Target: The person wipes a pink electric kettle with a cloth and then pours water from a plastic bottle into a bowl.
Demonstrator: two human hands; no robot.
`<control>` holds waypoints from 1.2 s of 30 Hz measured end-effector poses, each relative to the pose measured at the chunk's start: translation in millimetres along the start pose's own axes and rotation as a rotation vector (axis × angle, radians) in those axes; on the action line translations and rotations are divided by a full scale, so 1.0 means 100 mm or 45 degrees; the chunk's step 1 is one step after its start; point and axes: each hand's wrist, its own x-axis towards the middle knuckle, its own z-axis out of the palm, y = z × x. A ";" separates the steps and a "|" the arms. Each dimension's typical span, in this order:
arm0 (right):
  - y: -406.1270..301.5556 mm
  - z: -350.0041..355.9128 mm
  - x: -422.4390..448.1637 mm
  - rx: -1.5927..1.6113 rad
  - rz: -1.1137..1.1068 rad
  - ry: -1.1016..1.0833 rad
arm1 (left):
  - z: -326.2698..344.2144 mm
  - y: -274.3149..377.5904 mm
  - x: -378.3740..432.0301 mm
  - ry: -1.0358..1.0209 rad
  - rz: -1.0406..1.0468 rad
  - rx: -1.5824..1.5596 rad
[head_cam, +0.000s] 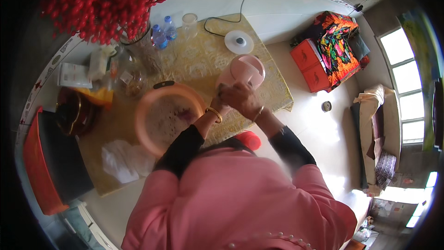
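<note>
A pink electric kettle (256, 67) is before me at the right side of the table, off its white power base (244, 46). My right hand (241, 99) is closed at the kettle's near side, where the handle appears to be. My left hand (223, 100) meets it there, partly overlapped, and its exact grip is hidden. To the left of my hands sits a round orange plastic basin (142, 118), with liquid and dark bits inside.
A yellow patterned tablecloth (204, 59) covers the table. Water bottles (160, 38), a lidded clear container (189, 24) and a vase of red berries (104, 7) stand behind. A white plastic bag (121, 161) lies left. A power cord (222, 21) runs to the wall; a red object (250, 140) is near my waist.
</note>
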 end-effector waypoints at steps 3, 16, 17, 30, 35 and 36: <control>0.57 0.24 0.08 -0.243 0.196 0.199 | 0.15 -0.17 0.02 0.282 -0.240 -0.213; 1.27 -0.14 0.07 -0.126 0.260 -0.151 | -0.27 0.56 0.03 0.245 -0.695 -0.321; 1.26 -0.18 0.00 -0.138 0.328 -0.221 | -0.25 0.60 0.05 0.270 -0.726 -0.283; 1.31 -0.80 -0.21 0.033 0.436 -0.147 | -0.25 0.55 0.03 0.286 -0.630 -0.256; 0.89 0.07 0.01 -0.080 0.565 0.314 | -0.24 0.58 0.04 0.194 -0.640 -0.097; 0.70 0.10 0.07 -0.020 0.517 0.260 | -0.27 0.57 0.04 0.232 -0.618 -0.059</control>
